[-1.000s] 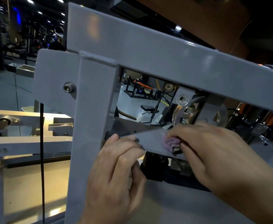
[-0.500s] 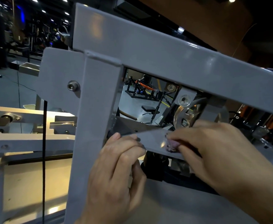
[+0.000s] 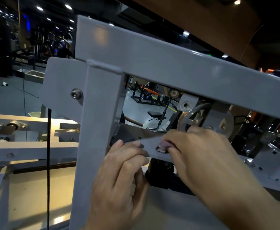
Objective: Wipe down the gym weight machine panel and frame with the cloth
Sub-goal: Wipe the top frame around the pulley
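Since a second ago your right hand (image 3: 200,156) has slid a little leftward along the slanted grey plate (image 3: 154,149), and less of the cloth (image 3: 162,145) shows under your fingers; your left hand (image 3: 119,183) has kept its place.

Head view. Your right hand's fingers are curled down tight, pinching the small purplish cloth wad and pressing it on the plate's upper face. Only a scrap of cloth peeks out at the fingertips. Your left hand's fingers are bent, the tips gripping the plate's thin left end, just beside the upright grey post (image 3: 96,130) of the frame. The hand's back covers the post's lower part.

Around: the broad grey crossbeam (image 3: 177,63) runs above both hands, sloping down to the right. A bolt (image 3: 76,94) sits on the flat bracket left of the post. Behind the right hand, a metal pulley wheel (image 3: 194,117), partly hidden by your knuckles. A black cable (image 3: 48,163) hangs straight down at left. Through the frame opening, a black bench (image 3: 155,114) stands well off on the gym floor.
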